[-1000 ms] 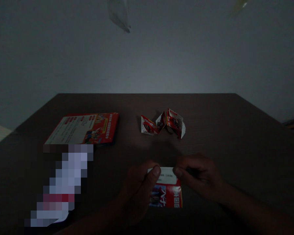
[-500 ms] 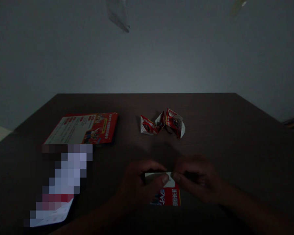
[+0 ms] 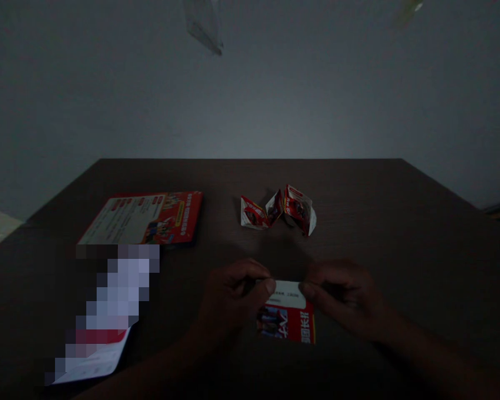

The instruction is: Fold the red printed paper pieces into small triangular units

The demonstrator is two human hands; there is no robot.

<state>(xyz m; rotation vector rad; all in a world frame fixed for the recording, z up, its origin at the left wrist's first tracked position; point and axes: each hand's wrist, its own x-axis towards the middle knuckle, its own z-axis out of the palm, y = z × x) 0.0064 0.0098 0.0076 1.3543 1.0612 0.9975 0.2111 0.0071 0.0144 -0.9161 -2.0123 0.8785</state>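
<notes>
A small red and white printed paper (image 3: 289,319) is held by its far edge near the front of the table. My left hand (image 3: 237,294) pinches its upper left corner between thumb and fingers. At the upper right corner, the thumb and fingers of my right hand (image 3: 341,294) are closed on the same paper. The paper's lower part, with a picture and large white characters, faces up. Beyond my hands stands a folded red and white paper piece (image 3: 298,208), zigzag in shape, touched by neither hand.
On the left of the dark table (image 3: 358,189) lies a stack of red printed sheets (image 3: 187,216). A lit, partly pixelated screen-like object (image 3: 95,358) lies nearer on the left. Behind the table rises a grey wall (image 3: 316,83).
My hands have moved slightly up and apart along the paper's far edge. The paper has shifted a little up and right, and more of its white panel shows between my thumbs.
</notes>
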